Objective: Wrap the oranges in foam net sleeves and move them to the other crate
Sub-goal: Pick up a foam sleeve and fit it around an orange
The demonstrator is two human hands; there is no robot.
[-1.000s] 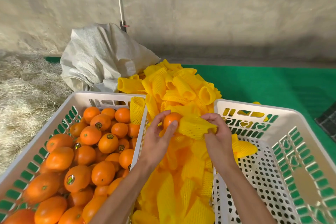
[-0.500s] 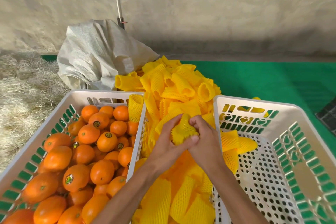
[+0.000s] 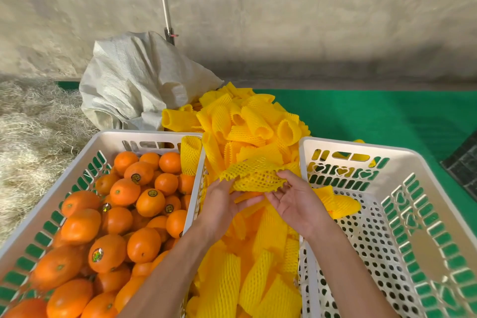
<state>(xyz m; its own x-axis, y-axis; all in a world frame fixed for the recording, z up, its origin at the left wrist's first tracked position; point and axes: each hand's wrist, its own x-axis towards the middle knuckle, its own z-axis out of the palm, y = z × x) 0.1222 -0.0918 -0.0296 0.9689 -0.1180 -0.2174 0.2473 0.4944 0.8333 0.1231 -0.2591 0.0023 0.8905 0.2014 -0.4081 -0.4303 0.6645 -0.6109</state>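
Note:
A white crate [image 3: 154, 137] on the left is full of bare oranges [image 3: 124, 191]. The white crate [image 3: 361, 147] on the right holds only one yellow sleeved piece [image 3: 340, 204] at its near-left wall. Between the crates lies a heap of yellow foam net sleeves [image 3: 253, 126]. Above that heap both hands hold one stretched foam net sleeve [image 3: 254, 175], and orange colour shows through its mesh. My left hand [image 3: 222, 204] grips the sleeve's left end. My right hand [image 3: 296, 201], palm up, pinches its right end.
A loose sleeve [image 3: 191, 155] hangs over the left crate's far right corner. A grey woven sack [image 3: 134, 85] and a white pole [image 3: 165, 8] stand behind. Straw [image 3: 31, 124] covers the ground at left, a green mat [image 3: 374, 113] lies at right, and a concrete wall is behind.
The bare orange my left hand held has gone into the sleeve. The hands closed together over it, then drew apart, stretching the sleeve wide between them.

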